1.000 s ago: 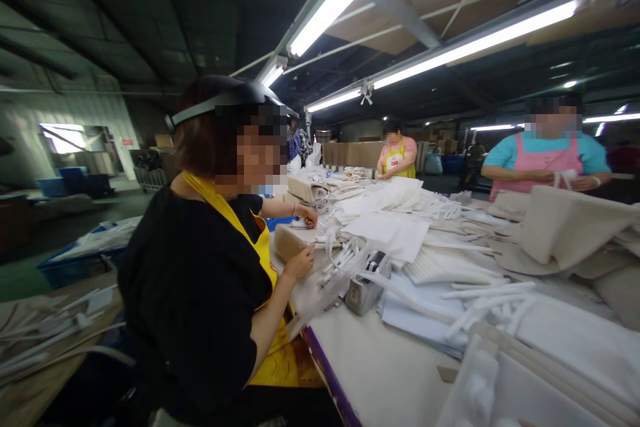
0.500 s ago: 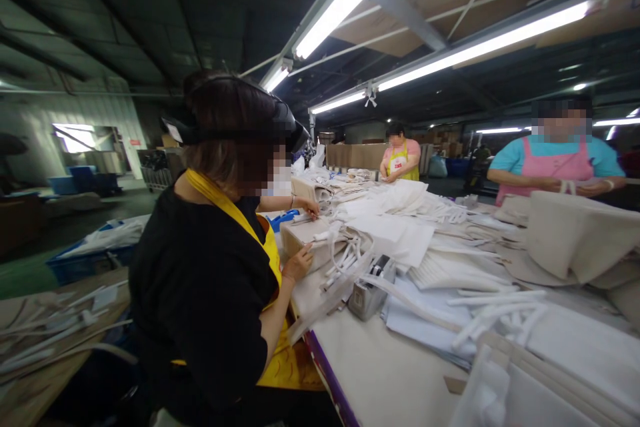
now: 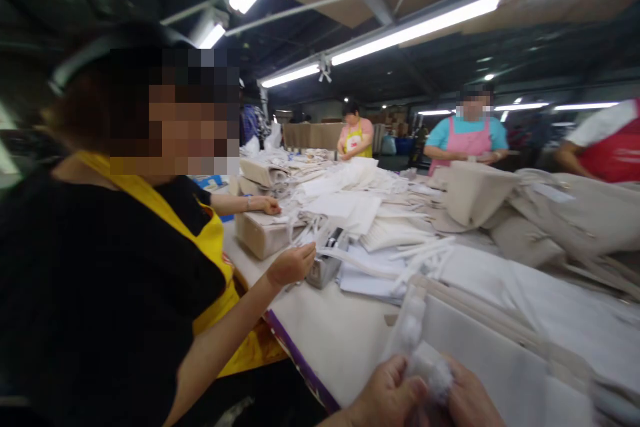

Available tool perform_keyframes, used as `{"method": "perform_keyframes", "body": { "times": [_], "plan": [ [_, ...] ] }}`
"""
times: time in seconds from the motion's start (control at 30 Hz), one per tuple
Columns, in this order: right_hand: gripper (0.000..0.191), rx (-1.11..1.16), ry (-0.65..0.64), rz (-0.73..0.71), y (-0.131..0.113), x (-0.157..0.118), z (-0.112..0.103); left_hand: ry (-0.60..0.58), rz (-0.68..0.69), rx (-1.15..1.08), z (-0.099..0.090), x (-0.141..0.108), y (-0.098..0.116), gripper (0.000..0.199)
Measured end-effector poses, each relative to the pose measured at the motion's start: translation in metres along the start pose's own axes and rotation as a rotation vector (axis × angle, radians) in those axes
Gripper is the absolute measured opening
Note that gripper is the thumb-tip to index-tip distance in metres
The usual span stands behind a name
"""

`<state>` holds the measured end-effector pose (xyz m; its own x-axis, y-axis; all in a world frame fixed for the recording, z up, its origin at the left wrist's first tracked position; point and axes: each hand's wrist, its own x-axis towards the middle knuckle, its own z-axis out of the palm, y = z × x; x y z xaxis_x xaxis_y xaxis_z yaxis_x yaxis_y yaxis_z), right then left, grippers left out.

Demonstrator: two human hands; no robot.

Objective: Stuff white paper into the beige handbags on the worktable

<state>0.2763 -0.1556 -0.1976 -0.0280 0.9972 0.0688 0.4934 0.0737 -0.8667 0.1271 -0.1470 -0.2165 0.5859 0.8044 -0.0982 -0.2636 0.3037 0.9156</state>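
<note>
At the bottom edge, my left hand (image 3: 393,388) and my right hand (image 3: 471,392) are closed on a crumpled, whitish wad of thin wrapping (image 3: 431,368). It looks like soft paper or plastic film; blur hides which. Just beyond my fingers lies a pale beige bag (image 3: 493,330) with a whitish covering over its panel. A rolled white piece (image 3: 411,327) runs along the bag's left side, close to the wad. The lower parts of both hands are cut off by the frame.
A co-worker in a yellow apron (image 3: 215,267) sits close on the left, one hand (image 3: 295,263) reaching near a grey tape dispenser (image 3: 320,270). White sheets (image 3: 345,210) and beige bags (image 3: 480,193) cover much of the table. Several other people stand around it.
The view has swung right and closer to the co-worker. Both my hands, with the wad, have come into view. The co-worker's nearer hand has left the beige bag and moved towards the tape dispenser.
</note>
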Motion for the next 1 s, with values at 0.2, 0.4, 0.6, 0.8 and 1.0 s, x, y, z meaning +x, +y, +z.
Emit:
{"method": "perform_keyframes", "body": {
  "times": [0.2,0.4,0.6,0.8,1.0],
  "plan": [
    [0.039,-0.116,0.009,0.197,-0.011,0.0,-0.002,0.033,-0.101,0.12,0.003,-0.002,0.005,0.037],
    [0.038,-0.365,0.02,0.006,-0.019,-0.002,-0.02,0.055,-0.151,0.146,0.005,-0.005,0.021,0.03],
    [0.025,-0.199,0.022,0.063,-0.005,-0.001,-0.005,-0.094,-0.161,0.164,0.002,-0.011,0.033,0.031],
    [0.026,-0.184,-0.017,0.116,0.008,0.004,0.001,-0.021,-0.14,0.223,0.004,-0.002,0.027,0.041],
    [0.05,-0.357,0.062,-0.002,0.002,-0.003,-0.01,0.037,-0.144,0.277,0.004,0.001,0.025,0.046]
  ]
}}
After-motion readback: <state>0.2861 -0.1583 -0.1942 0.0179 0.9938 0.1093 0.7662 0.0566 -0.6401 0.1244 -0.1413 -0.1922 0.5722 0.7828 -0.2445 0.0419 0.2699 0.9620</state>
